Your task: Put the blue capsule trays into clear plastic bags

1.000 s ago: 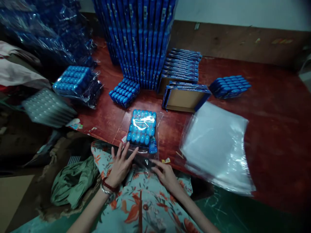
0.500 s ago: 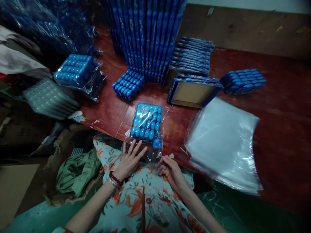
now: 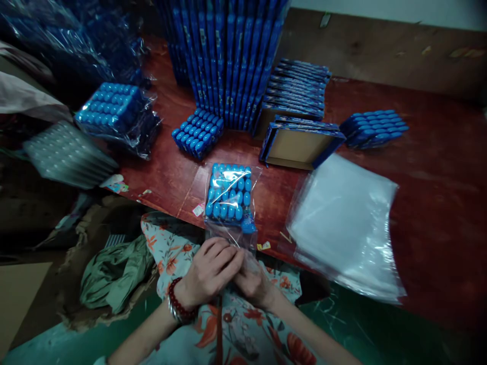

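Observation:
A clear plastic bag (image 3: 255,187) lies at the table's front edge with rows of small glossy blue bottles (image 3: 228,195) inside it. One blue piece (image 3: 248,223) sits out of line at the pack's lower right corner. My left hand (image 3: 213,271) is closed on the near end of the bag, over my lap. Right beside it, my right hand (image 3: 251,279) also grips the bag's gathered end; its fingers are partly hidden behind the left hand. The two hands touch.
Flat clear bags (image 3: 342,223) lie in a pile at right. Behind stand an open blue box (image 3: 300,147), tall stacked blue boxes (image 3: 228,61) and blue bottle packs (image 3: 198,132). Wrapped packs (image 3: 114,109) and clear trays (image 3: 70,152) sit at left. A carton below holds green cloth (image 3: 117,274).
My left hand has gone from spread flat by the bag to closed on its near end. My right hand has come in against it, and the bag's end is now gathered.

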### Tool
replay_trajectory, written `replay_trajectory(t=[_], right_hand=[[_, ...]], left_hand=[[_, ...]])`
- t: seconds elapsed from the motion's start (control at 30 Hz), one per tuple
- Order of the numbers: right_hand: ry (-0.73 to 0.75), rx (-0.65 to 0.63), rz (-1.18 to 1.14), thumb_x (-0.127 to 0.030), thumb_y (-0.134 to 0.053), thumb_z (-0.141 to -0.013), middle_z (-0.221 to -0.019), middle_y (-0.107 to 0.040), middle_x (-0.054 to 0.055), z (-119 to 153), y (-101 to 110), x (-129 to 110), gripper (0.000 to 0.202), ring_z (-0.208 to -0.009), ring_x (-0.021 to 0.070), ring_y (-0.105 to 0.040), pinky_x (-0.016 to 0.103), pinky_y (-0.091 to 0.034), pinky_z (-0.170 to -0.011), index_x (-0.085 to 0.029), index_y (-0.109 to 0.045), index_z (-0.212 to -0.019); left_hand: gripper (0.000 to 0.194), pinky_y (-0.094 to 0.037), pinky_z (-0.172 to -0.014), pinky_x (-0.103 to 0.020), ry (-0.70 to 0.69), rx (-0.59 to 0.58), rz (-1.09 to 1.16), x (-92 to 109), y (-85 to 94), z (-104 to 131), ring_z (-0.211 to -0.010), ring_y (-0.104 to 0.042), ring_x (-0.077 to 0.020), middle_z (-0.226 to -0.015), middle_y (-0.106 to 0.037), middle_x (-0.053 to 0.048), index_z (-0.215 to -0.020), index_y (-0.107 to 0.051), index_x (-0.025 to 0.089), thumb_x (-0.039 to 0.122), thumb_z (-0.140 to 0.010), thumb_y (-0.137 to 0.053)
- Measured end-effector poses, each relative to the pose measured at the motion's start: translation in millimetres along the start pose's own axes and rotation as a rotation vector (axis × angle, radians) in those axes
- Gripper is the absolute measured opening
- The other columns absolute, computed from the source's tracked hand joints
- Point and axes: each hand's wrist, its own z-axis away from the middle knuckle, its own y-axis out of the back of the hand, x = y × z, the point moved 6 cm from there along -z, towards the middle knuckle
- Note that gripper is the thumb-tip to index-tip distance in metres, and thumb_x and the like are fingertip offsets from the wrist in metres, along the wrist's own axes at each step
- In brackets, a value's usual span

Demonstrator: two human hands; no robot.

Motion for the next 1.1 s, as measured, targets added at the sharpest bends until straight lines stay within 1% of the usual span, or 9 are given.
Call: replay_trajectory(t=[0.13, 0.27, 0.33, 0.5, 0.67, 0.73, 0.87, 1.0, 1.1], right_hand=[[-0.051, 0.106, 0.271, -0.013, -0.037, -0.091, -0.132, -0.052, 0.017, -4, 10, 18, 0.042, -0.136, 0.0273, -0.031, 0.051, -0.04, -0.104, -0.013, -0.041, -0.133], [-0.163, 0.048, 0.459, -0.006, -0.037, -0.088, -0.144, -0.037, 0.019, 2, 8, 43, 0.053, -0.141, 0.0301, -0.017, 0.055, -0.039, -0.104, -0.012, -0.031, -0.14], [-0.249, 0.003, 0.51, -0.003, -0.035, -0.086, -0.146, -0.034, 0.02, 6, 10, 57, 0.057, -0.14, 0.0309, -0.02, 0.052, -0.041, -0.103, -0.01, -0.029, -0.142], [-0.424, -0.031, 0.367, -0.009, -0.032, -0.09, -0.143, -0.042, 0.012, 11, 23, 84, 0.052, -0.117, 0.027, -0.054, 0.044, -0.051, -0.09, -0.023, -0.04, -0.139], [-0.453, 0.092, 0.163, -0.025, -0.037, -0.094, -0.123, -0.06, 0.009, 6, 36, 79, 0.044, -0.105, 0.0203, -0.062, 0.034, -0.054, -0.086, -0.022, -0.04, -0.138], [-0.398, 0.153, 0.139, -0.021, -0.038, -0.093, -0.114, -0.064, 0.01, 7, 37, 72, 0.047, -0.099, 0.0193, -0.064, 0.032, -0.055, -0.082, -0.019, -0.038, -0.139], [-0.304, 0.193, 0.222, -0.011, -0.042, -0.086, -0.119, -0.06, 0.014, 13, 33, 66, 0.045, -0.106, 0.0229, -0.06, 0.036, -0.054, -0.083, -0.017, -0.049, -0.13], [-0.2, 0.232, 0.416, -0.006, -0.046, -0.084, -0.119, -0.057, 0.018, 14, 36, 61, 0.039, -0.109, 0.0244, -0.057, 0.035, -0.055, -0.08, -0.013, -0.053, -0.122], [-0.219, 0.272, 0.438, -0.011, -0.051, -0.086, -0.116, -0.059, 0.018, 13, 40, 60, 0.039, -0.11, 0.0241, -0.058, 0.035, -0.056, -0.082, -0.011, -0.049, -0.124]], left_hand=[[0.031, -0.043, -0.089, -0.034, -0.008, 0.0, -0.04, 5, 3.9, -8, -0.085, -0.057, -0.0178, -0.082, -0.068, -0.008, -0.109, -0.061, 0.01, 0.012, -0.092, -0.035], [0.026, -0.044, -0.087, -0.034, -0.053, -0.047, -0.026, 11, -10.2, -11, -0.081, -0.056, -0.0157, -0.081, -0.066, -0.006, -0.106, -0.059, 0.01, 0.009, -0.091, -0.037], [0.025, -0.043, -0.09, -0.036, -0.054, -0.123, -0.029, 13, -24.6, -14, -0.081, -0.056, -0.0159, -0.082, -0.065, -0.006, -0.107, -0.058, 0.011, 0.009, -0.091, -0.038], [0.031, -0.033, -0.107, -0.045, -0.062, -0.456, 0.018, 15, -58.5, -29, -0.107, -0.052, -0.0214, -0.109, -0.062, -0.009, -0.118, -0.054, 0.014, 0.015, -0.088, -0.048], [0.041, -0.022, -0.115, -0.047, -0.013, -0.546, 0.313, 8, -40.9, -42, -0.121, -0.047, -0.0214, -0.124, -0.058, -0.006, -0.127, -0.05, 0.023, 0.029, -0.086, -0.053], [0.038, -0.027, -0.113, -0.044, 0.062, -0.413, 0.371, -13, -23.3, -51, -0.119, -0.05, -0.0192, -0.123, -0.059, -0.006, -0.126, -0.052, 0.023, 0.031, -0.088, -0.052], [0.035, -0.04, -0.103, -0.039, 0.353, -0.117, 0.224, -96, -7.5, -76, -0.119, -0.051, -0.0196, -0.126, -0.057, -0.009, -0.122, -0.057, 0.021, 0.037, -0.092, -0.048], [0.051, -0.025, -0.111, -0.052, 0.451, -0.351, -0.013, -156, -46.7, -99, -0.132, -0.038, -0.025, -0.144, -0.043, -0.007, -0.135, -0.045, 0.025, 0.051, -0.091, -0.041], [0.06, -0.016, -0.11, -0.06, 0.437, -0.539, -0.138, -165, -77.1, -104, -0.133, -0.036, -0.03, -0.146, -0.04, -0.008, -0.141, -0.036, 0.027, 0.059, -0.089, -0.038]])
